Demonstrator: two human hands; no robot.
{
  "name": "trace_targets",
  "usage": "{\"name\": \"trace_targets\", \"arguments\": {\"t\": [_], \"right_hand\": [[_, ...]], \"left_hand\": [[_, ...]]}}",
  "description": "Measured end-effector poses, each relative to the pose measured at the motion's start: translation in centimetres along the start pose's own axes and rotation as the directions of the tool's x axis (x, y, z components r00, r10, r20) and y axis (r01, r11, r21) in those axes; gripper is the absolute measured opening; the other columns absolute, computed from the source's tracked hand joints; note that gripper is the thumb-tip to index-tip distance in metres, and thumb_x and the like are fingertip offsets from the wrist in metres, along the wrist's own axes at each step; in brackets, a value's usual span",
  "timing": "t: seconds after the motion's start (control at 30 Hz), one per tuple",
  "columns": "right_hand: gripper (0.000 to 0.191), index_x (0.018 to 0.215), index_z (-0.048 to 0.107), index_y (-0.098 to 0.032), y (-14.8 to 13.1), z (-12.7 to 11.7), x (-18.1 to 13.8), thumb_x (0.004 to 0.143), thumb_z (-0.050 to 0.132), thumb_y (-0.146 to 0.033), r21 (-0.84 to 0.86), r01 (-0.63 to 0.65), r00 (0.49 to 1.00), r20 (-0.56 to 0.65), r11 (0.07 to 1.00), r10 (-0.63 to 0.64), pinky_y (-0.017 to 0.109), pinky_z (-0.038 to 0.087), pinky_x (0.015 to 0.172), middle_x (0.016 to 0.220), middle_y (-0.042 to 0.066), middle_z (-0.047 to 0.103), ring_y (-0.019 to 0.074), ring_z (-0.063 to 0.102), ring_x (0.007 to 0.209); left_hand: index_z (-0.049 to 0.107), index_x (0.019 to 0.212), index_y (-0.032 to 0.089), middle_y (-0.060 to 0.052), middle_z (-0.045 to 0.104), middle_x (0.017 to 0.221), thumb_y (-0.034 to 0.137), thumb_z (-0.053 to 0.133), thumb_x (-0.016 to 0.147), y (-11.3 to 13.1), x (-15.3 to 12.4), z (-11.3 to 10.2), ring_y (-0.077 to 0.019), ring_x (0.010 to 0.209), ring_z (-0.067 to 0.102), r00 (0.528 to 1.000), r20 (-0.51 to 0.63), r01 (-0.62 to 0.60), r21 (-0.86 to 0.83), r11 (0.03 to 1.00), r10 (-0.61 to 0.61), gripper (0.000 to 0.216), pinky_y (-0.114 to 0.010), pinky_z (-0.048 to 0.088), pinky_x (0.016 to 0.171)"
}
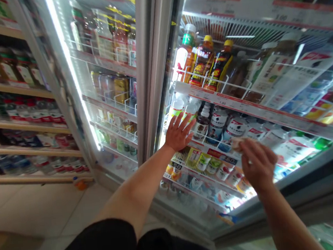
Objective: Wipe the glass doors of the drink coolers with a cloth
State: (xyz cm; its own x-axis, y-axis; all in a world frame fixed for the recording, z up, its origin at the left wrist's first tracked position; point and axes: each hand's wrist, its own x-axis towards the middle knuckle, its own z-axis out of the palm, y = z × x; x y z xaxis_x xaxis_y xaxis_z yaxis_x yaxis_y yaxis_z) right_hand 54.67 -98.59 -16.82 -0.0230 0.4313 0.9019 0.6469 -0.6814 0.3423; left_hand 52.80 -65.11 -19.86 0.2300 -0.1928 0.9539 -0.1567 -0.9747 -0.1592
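Note:
My left hand (pixel 179 132) reaches into an open drinks cooler with fingers spread, touching white-capped bottles (pixel 182 108) on the middle wire shelf (pixel 258 113). My right hand (pixel 257 163) is raised in front of the same shelf, fingers curled and smeared by motion, close to white bottles with red-and-blue labels (pixel 233 129). Whether it holds anything is unclear. Above, dark tea bottles with yellow caps (pixel 207 63) stand in a row.
The cooler's glass door (pixel 305 175) stands open on the right. A second closed cooler (pixel 107 87) with cans and bottles is to the left. Wooden shelves of bottles (pixel 16 114) line the far left wall. A small orange bottle (pixel 80 184) lies on the tiled floor.

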Motion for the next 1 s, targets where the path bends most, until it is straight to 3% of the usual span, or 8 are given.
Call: {"name": "trace_targets", "arguments": {"t": [0.13, 0.27, 0.4, 0.63, 0.77, 0.87, 0.93, 1.0], "right_hand": [[0.049, 0.133, 0.067, -0.020, 2.2, -0.3, 2.2, 0.085, 0.064, -0.011, -0.137, -0.234, 0.929, -0.325, 0.962, 0.179, 0.050, 0.050, 0.101, 0.133, 0.014, 0.068, 0.0321, 0.065, 0.117], [0.060, 0.147, 0.052, -0.017, -2.3, 0.9, -2.8, 0.089, 0.067, -0.017, -0.130, -0.098, 0.994, -0.050, 0.987, 0.092, 0.046, 0.047, 0.105, 0.141, 0.017, 0.062, 0.0327, 0.057, 0.129], [0.053, 0.146, 0.053, -0.029, -3.3, 1.1, -4.2, 0.095, 0.063, -0.017, 0.013, 0.134, 0.964, 0.229, 0.991, -0.134, 0.035, 0.041, 0.109, 0.131, 0.003, 0.071, 0.0213, 0.061, 0.121], [0.055, 0.144, 0.057, -0.020, 2.3, -0.4, 2.5, 0.090, 0.067, -0.017, -0.129, -0.207, 0.951, -0.259, 0.970, 0.169, 0.048, 0.046, 0.105, 0.141, 0.016, 0.062, 0.0328, 0.058, 0.125], [0.061, 0.153, 0.046, -0.022, -2.5, 1.2, -3.1, 0.093, 0.058, -0.016, -0.007, -0.014, 0.997, 0.081, 1.000, 0.015, 0.043, 0.042, 0.108, 0.141, 0.012, 0.063, 0.0289, 0.054, 0.131], [0.053, 0.147, 0.053, -0.027, -4.6, 1.9, -6.2, 0.095, 0.053, -0.014, 0.254, 0.231, 0.883, 0.352, 0.939, -0.312, 0.032, 0.038, 0.107, 0.136, 0.002, 0.068, 0.0190, 0.057, 0.125], [0.048, 0.142, 0.058, -0.027, -3.4, 1.5, -4.9, 0.095, 0.056, -0.016, 0.272, 0.252, 0.880, 0.336, 0.929, -0.337, 0.031, 0.038, 0.106, 0.133, 0.001, 0.070, 0.0180, 0.057, 0.124], [0.049, 0.141, 0.058, -0.027, -0.5, 0.6, -1.5, 0.094, 0.060, -0.016, 0.152, 0.168, 0.960, 0.198, 0.974, -0.197, 0.034, 0.039, 0.106, 0.131, 0.003, 0.071, 0.0207, 0.058, 0.125]], "left_hand": [[0.038, 0.155, 0.026, -0.006, 0.036, 0.163, 0.039, 0.045, 0.101, -0.1, -0.2, 0.2, -0.0270, 0.157, 0.010, 1.000, 0.012, 0.019, 0.005, 1.000, -0.019, 0.056, -0.053, 0.011, 0.129], [0.038, 0.155, 0.025, -0.005, 0.038, 0.162, 0.039, 0.045, 0.101, 0.0, -0.1, 0.2, -0.0252, 0.158, 0.009, 1.000, 0.009, 0.009, -0.001, 1.000, -0.009, 0.057, -0.051, 0.012, 0.130], [0.041, 0.154, 0.023, -0.006, 0.040, 0.160, 0.040, 0.042, 0.102, 0.1, 0.0, 0.1, -0.0254, 0.158, 0.008, 1.000, 0.003, 0.005, 0.030, 1.000, -0.005, 0.054, -0.050, 0.012, 0.129], [0.042, 0.153, 0.024, -0.007, 0.042, 0.159, 0.041, 0.041, 0.102, -0.2, -0.1, 0.3, -0.0262, 0.157, 0.012, 1.000, 0.004, 0.012, 0.041, 0.999, -0.012, 0.053, -0.051, 0.014, 0.128], [0.038, 0.154, 0.024, -0.008, 0.042, 0.159, 0.040, 0.041, 0.103, -0.2, 0.1, 0.2, -0.0257, 0.157, 0.012, 0.999, -0.038, -0.013, 0.031, 0.999, 0.014, 0.055, -0.050, 0.015, 0.128], [0.035, 0.156, 0.021, -0.010, 0.042, 0.159, 0.040, 0.038, 0.104, -0.1, 0.3, 0.0, -0.0262, 0.157, 0.010, 0.997, -0.071, -0.036, 0.066, 0.997, 0.041, 0.056, -0.049, 0.017, 0.128], [0.036, 0.156, 0.021, -0.010, 0.043, 0.158, 0.040, 0.035, 0.104, 0.0, 0.4, 0.0, -0.0259, 0.158, 0.009, 0.998, -0.053, -0.028, 0.098, 0.995, 0.033, 0.055, -0.049, 0.017, 0.127], [0.036, 0.155, 0.021, -0.010, 0.044, 0.158, 0.040, 0.033, 0.104, 0.1, 0.4, 0.0, -0.0256, 0.158, 0.008, 0.999, -0.041, -0.016, 0.119, 0.993, 0.021, 0.054, -0.049, 0.017, 0.127]]}}
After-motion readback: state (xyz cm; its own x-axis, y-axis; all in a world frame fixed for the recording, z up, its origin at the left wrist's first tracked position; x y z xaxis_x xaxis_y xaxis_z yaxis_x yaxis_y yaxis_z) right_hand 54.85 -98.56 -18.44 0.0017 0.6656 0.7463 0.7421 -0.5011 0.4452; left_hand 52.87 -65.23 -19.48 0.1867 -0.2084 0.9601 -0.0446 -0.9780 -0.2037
